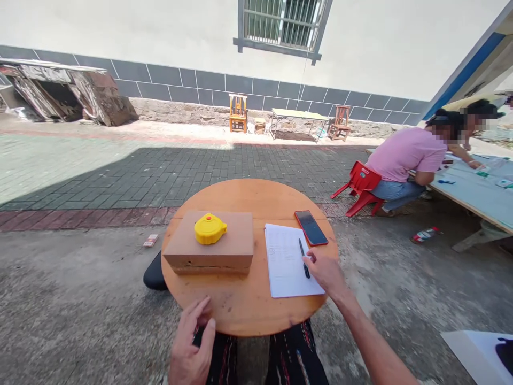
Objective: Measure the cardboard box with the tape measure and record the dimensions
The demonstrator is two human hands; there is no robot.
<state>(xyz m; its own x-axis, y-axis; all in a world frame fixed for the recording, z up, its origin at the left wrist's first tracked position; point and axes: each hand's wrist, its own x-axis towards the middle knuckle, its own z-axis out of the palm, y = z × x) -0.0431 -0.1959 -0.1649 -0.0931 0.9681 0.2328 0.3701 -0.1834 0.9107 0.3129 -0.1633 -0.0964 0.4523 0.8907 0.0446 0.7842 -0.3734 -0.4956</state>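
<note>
My right hand is over the right side of the paper, its thumb and fingertips closed at the middle of a black pen. The pen slants across white sheets of paper with faint writing. At the near left edge of the round wooden table, my left hand is open, fingers loosely apart and nothing in them. Beyond that hand sits a closed brown cardboard box. A yellow tape measure with a red button rests on top of it. Right of the paper lies a red-edged phone.
A person in a pink shirt sits on a red plastic chair at a long table, with another person beyond. A bottle lies on the ground there. Wooden chairs and a folding table stand by the wall.
</note>
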